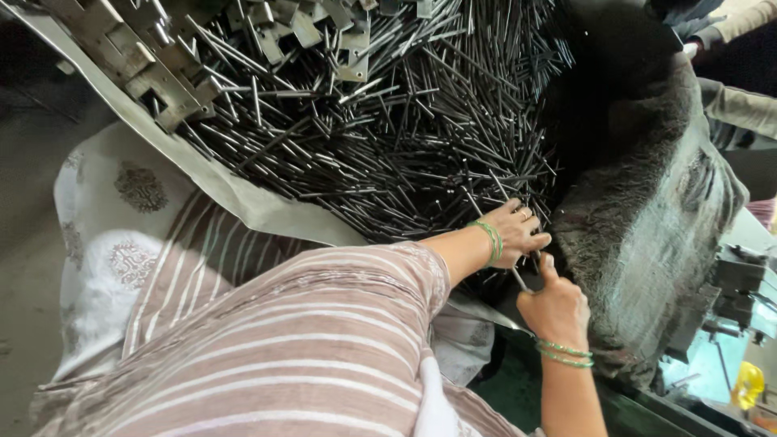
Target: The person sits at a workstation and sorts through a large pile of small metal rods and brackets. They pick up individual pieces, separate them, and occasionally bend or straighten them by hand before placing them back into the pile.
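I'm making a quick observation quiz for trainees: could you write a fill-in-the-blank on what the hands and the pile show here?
1. Both hands reach into a pile of thin metal ____.
2. Each wrist wears ____ bangles.
3. The right hand pinches one rod between thumb and ____.
4. Flat metal ____ lie at the pile's upper left.

Missing words: rods; green; fingers; hinges

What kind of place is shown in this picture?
Probably a small metal workshop or factory: a big heap of thin dark steel rods, stamped grey metal hinge plates piled above it, and machine parts at the right edge.
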